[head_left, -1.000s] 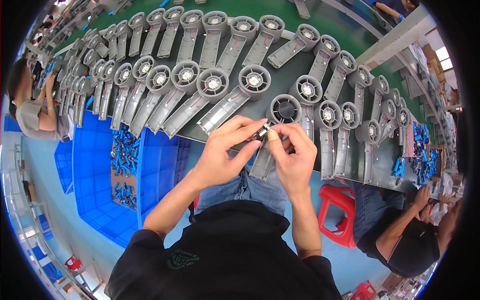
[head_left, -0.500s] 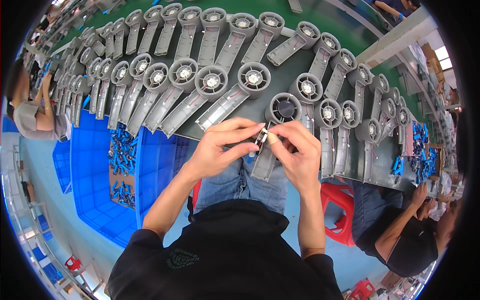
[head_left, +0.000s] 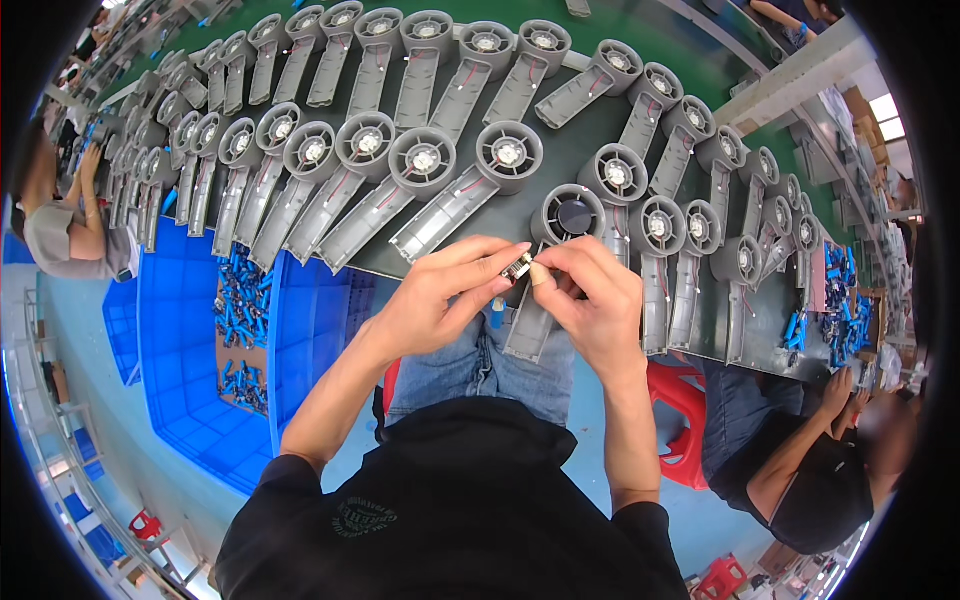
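Observation:
Above my lap, my left hand (head_left: 440,290) pinches a small circuit board (head_left: 517,267) between thumb and fingertips. My right hand (head_left: 592,300) has thumb and index finger closed on the board's other end, so the fingertips of both hands nearly meet. Below the board hangs a small blue cylinder (head_left: 497,314); whether it is joined to the board I cannot make out. Just beyond my hands lies a grey fan housing (head_left: 541,232) with a dark round hub, its open handle pointing toward me and partly hidden by my right hand.
Rows of similar grey fan housings (head_left: 425,160) cover the dark green table (head_left: 372,255). Blue bins (head_left: 185,380) stand at my left, one with blue cylindrical parts inside. More blue parts (head_left: 845,310) lie at the right. A co-worker (head_left: 800,470) sits there near a red stool (head_left: 680,420).
The circuit board has turned from steeply slanted to nearly level between my fingertips. My left thumb has moved up a little, while the fan housings stay in place.

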